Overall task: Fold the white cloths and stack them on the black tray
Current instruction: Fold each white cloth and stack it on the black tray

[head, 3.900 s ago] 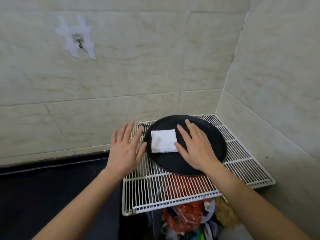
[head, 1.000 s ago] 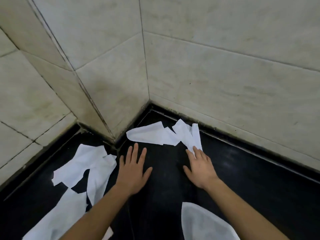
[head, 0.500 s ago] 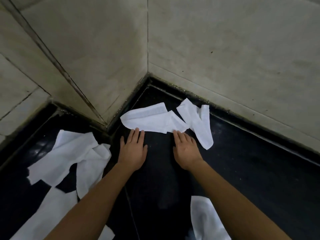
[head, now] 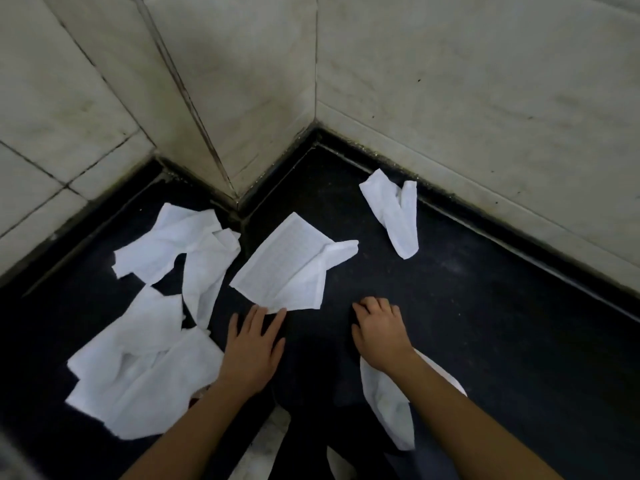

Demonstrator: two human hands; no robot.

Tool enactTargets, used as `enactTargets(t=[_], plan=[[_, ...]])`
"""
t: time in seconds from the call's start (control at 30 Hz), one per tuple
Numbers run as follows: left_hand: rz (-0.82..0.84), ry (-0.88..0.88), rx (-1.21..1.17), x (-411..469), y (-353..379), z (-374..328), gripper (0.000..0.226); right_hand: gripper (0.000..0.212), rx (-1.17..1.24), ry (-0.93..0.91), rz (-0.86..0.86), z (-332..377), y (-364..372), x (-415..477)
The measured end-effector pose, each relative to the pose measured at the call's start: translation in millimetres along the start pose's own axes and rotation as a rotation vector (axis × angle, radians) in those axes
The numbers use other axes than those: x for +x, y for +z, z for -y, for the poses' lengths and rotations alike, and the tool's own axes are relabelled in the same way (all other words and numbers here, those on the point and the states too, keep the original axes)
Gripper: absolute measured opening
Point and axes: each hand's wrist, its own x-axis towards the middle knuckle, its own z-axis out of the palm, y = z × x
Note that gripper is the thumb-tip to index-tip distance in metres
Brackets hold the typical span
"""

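On black counter [head: 485, 306] | left grip [head: 252, 348] flat, touching middle cloth [head: 287, 268] | right grip [head: 379, 332] curled, empty | crumpled cloths [head: 173, 244] left

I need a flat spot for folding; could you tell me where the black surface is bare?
Bare: the black surface right of the right hand, nearer than the crumpled white cloth. Crowded: the left side, under overlapping white cloths.

Pale, dark-grouted tiled walls [head: 450, 81] meeting in corners above a black countertop [head: 485, 306].
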Motion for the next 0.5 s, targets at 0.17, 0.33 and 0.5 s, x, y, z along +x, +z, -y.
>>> enactTargets(t=[0.17,0.33,0.5], plan=[[-0.046,-0.009,0.056,-41,2,9,0.05,0.039,0.074,-0.035,0.104,2,-5,-19],[-0.075,-0.182,0.034,-58,-5,18,0.045,0.054,0.163,-0.076,0.092,15,-22,-3],[-0.309,-0.186,-0.14,-40,-12,-18,0.038,0.07,0.145,-0.102,0.139,25,-37,36]])
